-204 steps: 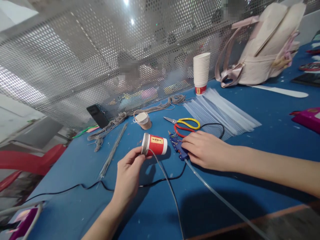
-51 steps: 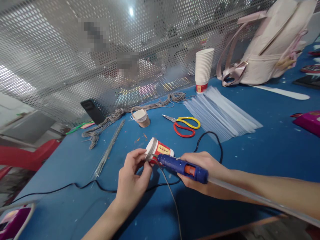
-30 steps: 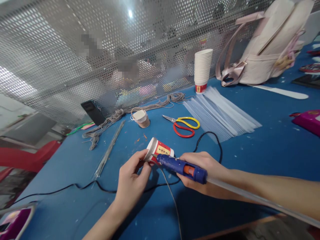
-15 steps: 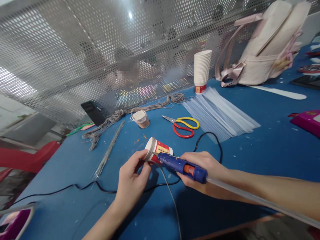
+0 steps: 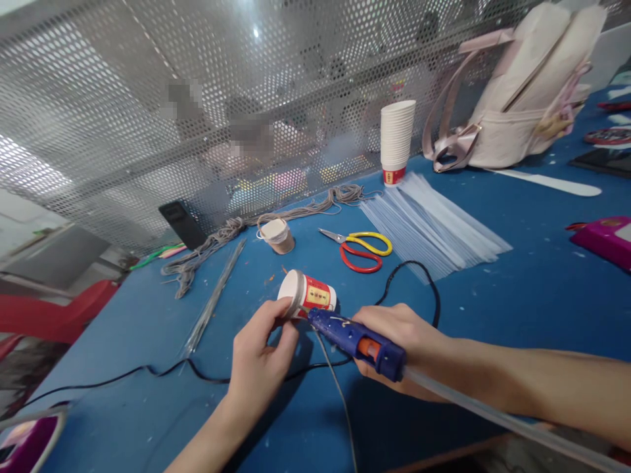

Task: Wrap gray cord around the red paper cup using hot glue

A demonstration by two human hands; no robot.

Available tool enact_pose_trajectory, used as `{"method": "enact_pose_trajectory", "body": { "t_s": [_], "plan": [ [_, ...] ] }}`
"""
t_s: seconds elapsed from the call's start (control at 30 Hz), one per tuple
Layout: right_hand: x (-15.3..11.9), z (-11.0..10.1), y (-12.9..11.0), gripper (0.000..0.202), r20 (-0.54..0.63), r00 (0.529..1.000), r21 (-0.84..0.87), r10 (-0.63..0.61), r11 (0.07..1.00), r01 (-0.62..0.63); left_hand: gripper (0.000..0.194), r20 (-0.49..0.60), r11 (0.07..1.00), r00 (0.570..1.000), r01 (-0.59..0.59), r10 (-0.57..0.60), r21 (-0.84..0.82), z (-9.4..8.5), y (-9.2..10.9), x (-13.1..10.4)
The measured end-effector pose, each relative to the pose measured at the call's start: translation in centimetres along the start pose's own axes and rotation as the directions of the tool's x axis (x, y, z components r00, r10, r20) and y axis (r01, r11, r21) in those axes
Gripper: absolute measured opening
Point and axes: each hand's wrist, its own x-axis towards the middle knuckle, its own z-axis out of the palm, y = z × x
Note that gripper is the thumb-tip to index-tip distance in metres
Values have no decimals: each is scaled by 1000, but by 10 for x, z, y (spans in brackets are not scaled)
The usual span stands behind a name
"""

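A red and white paper cup (image 5: 319, 293) lies tilted on its side, with grey cord wound around its rim end. My left hand (image 5: 263, 345) pinches the cup at the corded end between thumb and fingers. From there a loose grey cord (image 5: 336, 381) trails down toward the table's near edge. My right hand (image 5: 401, 345) grips a blue hot glue gun (image 5: 350, 335), a long clear glue stick (image 5: 473, 401) sticking out of its back. The gun's nozzle points at the cord on the cup; whether it touches is hard to see.
Yellow-and-red-handled scissors (image 5: 362, 249) lie beyond the cup, near a small cord-wrapped cup (image 5: 279, 236). Clear glue sticks (image 5: 434, 226), stacked paper cups (image 5: 397, 141) and a pale backpack (image 5: 513, 125) are at the back right. A black cable (image 5: 162, 369) crosses the blue table.
The cup has turned slightly and shifted a little left in my left hand. The glue gun's nozzle has dropped slightly lower along the cup's side.
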Motion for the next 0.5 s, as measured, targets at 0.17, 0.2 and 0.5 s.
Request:
{"method": "enact_pose_trajectory", "body": {
  "t_s": [0.17,0.2,0.5],
  "plan": [
    [0,-3,-1,14,16,999,-19,30,999,-30,19,-3,999,999,-39,40,8,0,-1,0],
    [0,-4,-1,14,16,999,-22,37,999,-36,19,-5,999,999,-51,51,7,0,-1,0],
    [2,-5,-4,9,25,1000,-35,17,999,-17,17,16,999,1000,-27,26,20,-1,1,1]
  ]
}}
